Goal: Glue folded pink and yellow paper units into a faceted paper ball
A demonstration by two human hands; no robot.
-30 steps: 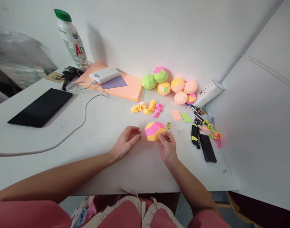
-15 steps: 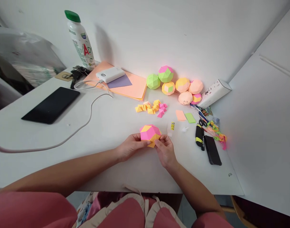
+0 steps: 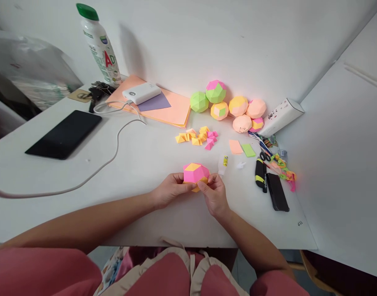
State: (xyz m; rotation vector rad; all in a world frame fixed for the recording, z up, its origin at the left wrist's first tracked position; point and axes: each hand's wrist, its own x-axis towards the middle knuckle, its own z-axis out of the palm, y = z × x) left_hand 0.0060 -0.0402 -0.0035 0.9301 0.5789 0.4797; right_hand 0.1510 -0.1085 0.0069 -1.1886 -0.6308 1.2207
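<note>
Between my two hands is a pink and yellow faceted paper ball (image 3: 195, 174), held just above the table near its front. My left hand (image 3: 172, 190) grips its left side, thumb along the lower front. On the right, my right hand (image 3: 215, 194) pinches its lower right edge between thumb and fingers. The ball's underside and back are hidden. A small glue bottle (image 3: 223, 165) with a yellow label lies just beyond my right hand. Farther back lie several folded yellow paper pieces (image 3: 197, 140) and folded pink ones (image 3: 210, 139).
Finished paper balls (image 3: 238, 106) are grouped by the wall, beside a white box (image 3: 282, 117). Paper squares (image 3: 236, 146), scissors (image 3: 264, 156), a cutter (image 3: 260, 172) and a black phone (image 3: 277, 192) lie right. A tablet (image 3: 64, 135), power bank (image 3: 142, 93), cable and bottle (image 3: 100, 51) stand left.
My right thumb has shifted slightly left and up over the ball's lower front. The ball has tilted a little, showing more of its yellow top facet. The camera view has shifted slightly.
</note>
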